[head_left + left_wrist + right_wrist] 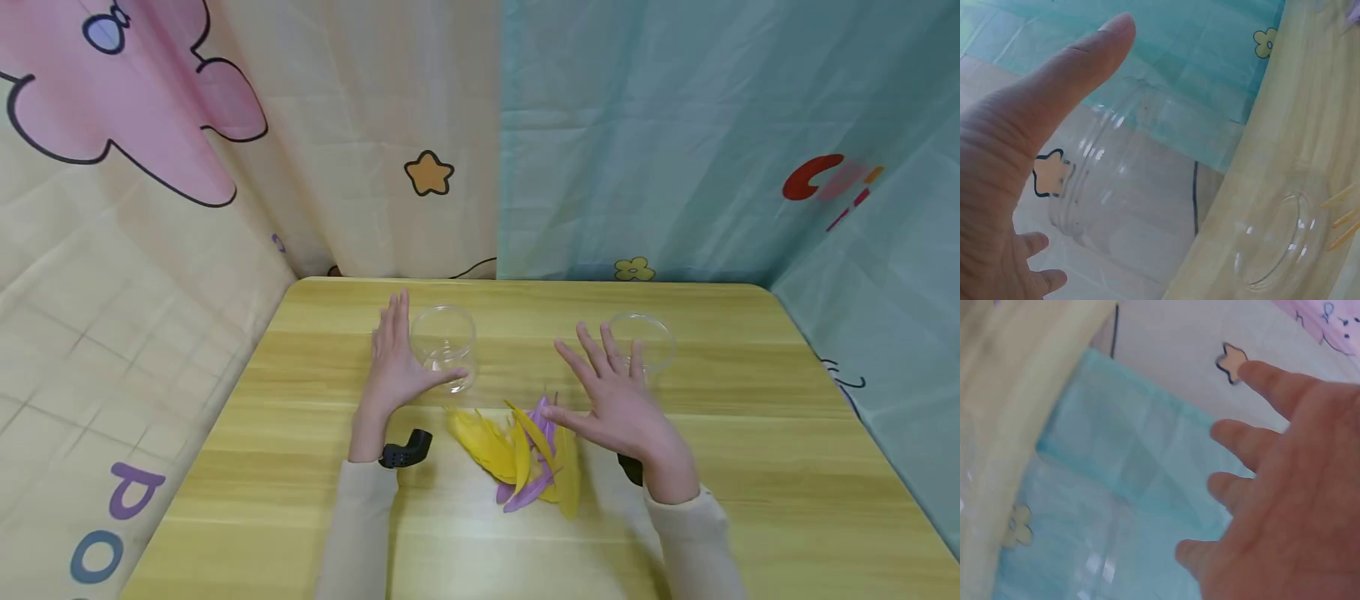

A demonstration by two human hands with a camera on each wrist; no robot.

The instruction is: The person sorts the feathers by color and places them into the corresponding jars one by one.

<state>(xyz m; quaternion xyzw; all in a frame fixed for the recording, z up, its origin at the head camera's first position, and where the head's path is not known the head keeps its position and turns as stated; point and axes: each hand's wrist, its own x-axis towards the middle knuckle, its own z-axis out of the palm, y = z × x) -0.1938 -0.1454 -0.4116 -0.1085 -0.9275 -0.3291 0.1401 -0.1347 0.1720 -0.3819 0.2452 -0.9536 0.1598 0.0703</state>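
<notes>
A clear jar (pixel 448 340) stands on the left, its base toward me on the tabletop. My left hand (pixel 393 367) is beside it, fingers straight and thumb spread, with the thumb across the jar's lower part in the head view; contact cannot be told. That same clear jar (pixel 1141 187) shows large in the left wrist view, apart from the thumb (pixel 1066 81). Over on the right, a second clear jar (pixel 658 343) is partly behind my right hand (pixel 618 404), whose fingers are spread and hold nothing. Yellow feathers (pixel 480 446) and purple feathers (pixel 528 493) lie piled between the hands.
The wooden table (pixel 247 492) has its back edge against hanging curtains (pixel 645 150) printed with cartoon figures. More curtain (pixel 67 350) borders the left side, and another stretch runs along the right. Black wrist devices (pixel 407 450) sit on the wrists.
</notes>
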